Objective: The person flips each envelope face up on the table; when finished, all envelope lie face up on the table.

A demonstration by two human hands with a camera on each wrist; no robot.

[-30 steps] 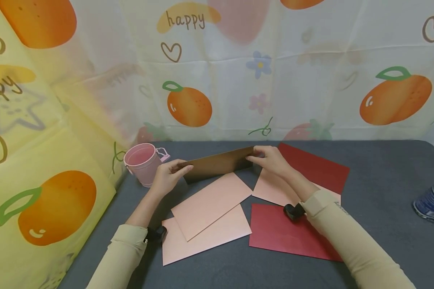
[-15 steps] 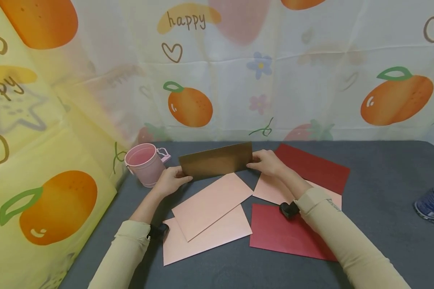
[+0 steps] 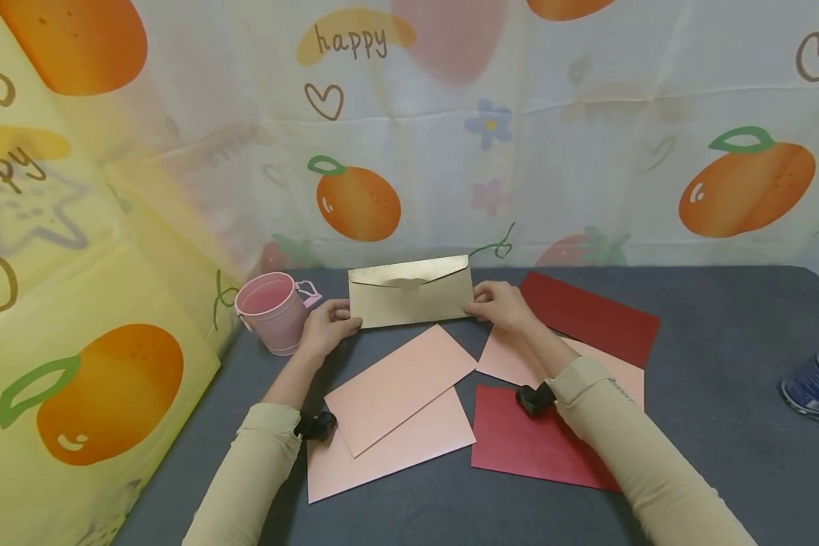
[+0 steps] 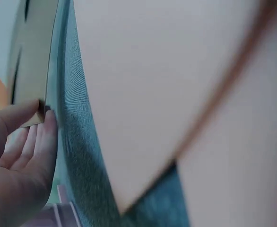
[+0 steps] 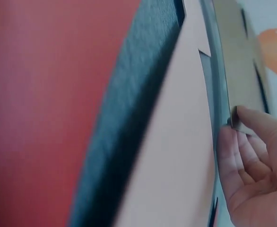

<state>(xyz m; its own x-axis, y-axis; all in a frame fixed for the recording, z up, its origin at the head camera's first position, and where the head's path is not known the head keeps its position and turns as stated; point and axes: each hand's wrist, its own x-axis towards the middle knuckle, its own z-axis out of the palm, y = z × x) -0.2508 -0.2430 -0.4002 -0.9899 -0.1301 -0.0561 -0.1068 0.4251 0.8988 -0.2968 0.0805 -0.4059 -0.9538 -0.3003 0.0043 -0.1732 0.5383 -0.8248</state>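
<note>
A gold envelope (image 3: 412,303) is held up toward the back of the table, its flap side facing me. My left hand (image 3: 324,331) pinches its lower left corner between thumb and fingers. At the opposite end, my right hand (image 3: 505,305) pinches the lower right corner. Both wrist views show the thumb on the near face of the gold envelope (image 4: 34,66) and the fingers behind it. In front lie two overlapping pale pink envelopes (image 3: 399,387). Under the right forearm lies a red envelope (image 3: 519,432), with another pale pink envelope (image 3: 628,364) behind it.
A darker red envelope (image 3: 587,311) overlaps the pale pink one at the back right. Left of the left hand stands a small pink bucket (image 3: 273,318). A blue tin (image 3: 815,390) holding sticks stands at the right edge of the grey table (image 3: 723,470). A fruit-patterned cloth (image 3: 573,152) hangs behind.
The gold envelope has been tilted upright from a low, dark angle, so its lit face and flap now show. Both hands have shifted slightly to its lower corners.
</note>
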